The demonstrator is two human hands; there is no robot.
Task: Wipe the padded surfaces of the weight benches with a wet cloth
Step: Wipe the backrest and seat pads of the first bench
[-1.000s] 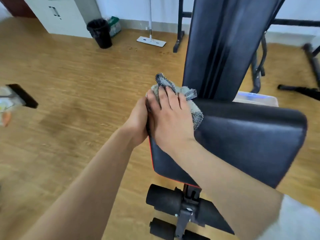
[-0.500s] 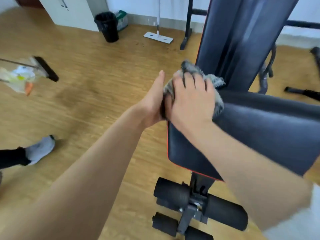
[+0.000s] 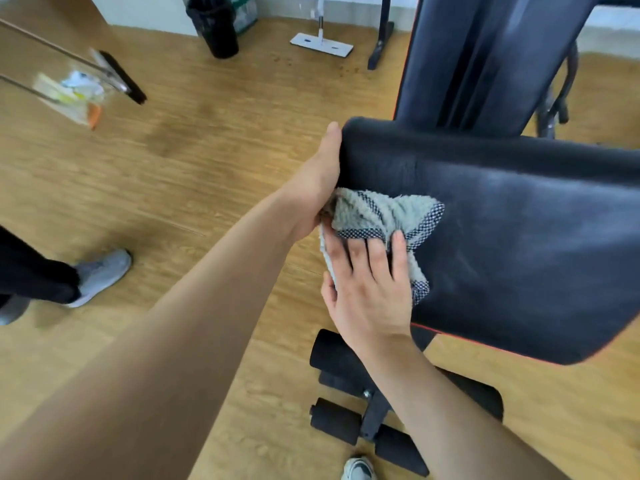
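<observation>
The black padded seat (image 3: 519, 237) of a weight bench fills the right half of the view, with its upright back pad (image 3: 485, 60) behind it. A grey cloth with a checked border (image 3: 377, 216) lies bunched on the seat's left part. My right hand (image 3: 367, 285) presses flat on the cloth's lower end, fingers spread. My left hand (image 3: 318, 185) grips the seat's left edge, thumb up along the corner, fingers hidden under the pad and touching the cloth.
Black foam rollers (image 3: 346, 420) sit on the bench frame below the seat. Another person's grey shoe (image 3: 100, 275) stands on the wooden floor at left. A black bin (image 3: 214, 26), a flat mop (image 3: 322, 43) and a dustpan with litter (image 3: 79, 91) lie further back.
My right hand has dragged the cloth from the seat's top left corner down toward the near edge. The left hand stays at the seat's left edge. The view has shifted.
</observation>
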